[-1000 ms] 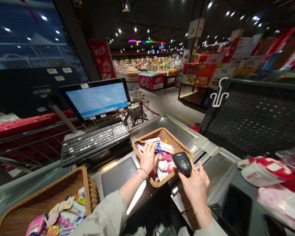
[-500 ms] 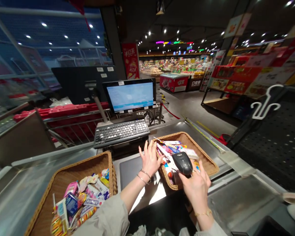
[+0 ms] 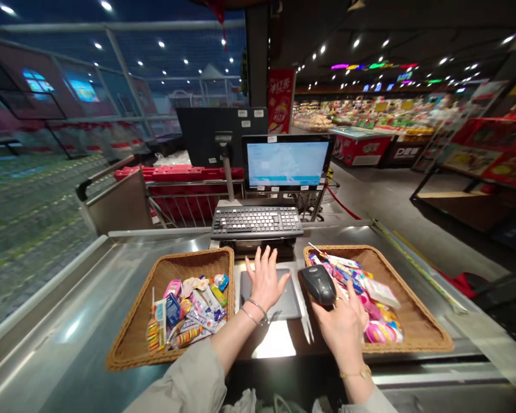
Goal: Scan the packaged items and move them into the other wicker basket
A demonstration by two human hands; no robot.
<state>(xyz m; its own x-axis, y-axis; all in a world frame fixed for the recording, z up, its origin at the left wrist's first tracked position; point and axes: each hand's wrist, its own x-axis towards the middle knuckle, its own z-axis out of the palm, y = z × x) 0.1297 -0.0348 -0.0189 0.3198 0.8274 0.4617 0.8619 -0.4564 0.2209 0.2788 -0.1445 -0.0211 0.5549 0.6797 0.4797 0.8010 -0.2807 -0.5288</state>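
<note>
My right hand is closed around a black handheld barcode scanner, held over the left side of the right wicker basket. Candies and small packets lie in that basket, partly hidden by the hand. Above the grey flat pad between the baskets, my left hand is open, fingers spread and empty. The left wicker basket holds several wrapped sweets, including striped lollipops and a blue packet.
Behind the pad stand a black keyboard and a lit monitor, beside a second screen seen from behind. A metal counter runs under the baskets. Beyond it are a metal cart and store shelves.
The view has turned left, so the baskets and screens appear farther right. Both hands have shifted left relative to the baskets, the left one from the right basket's edge to over the pad.
</note>
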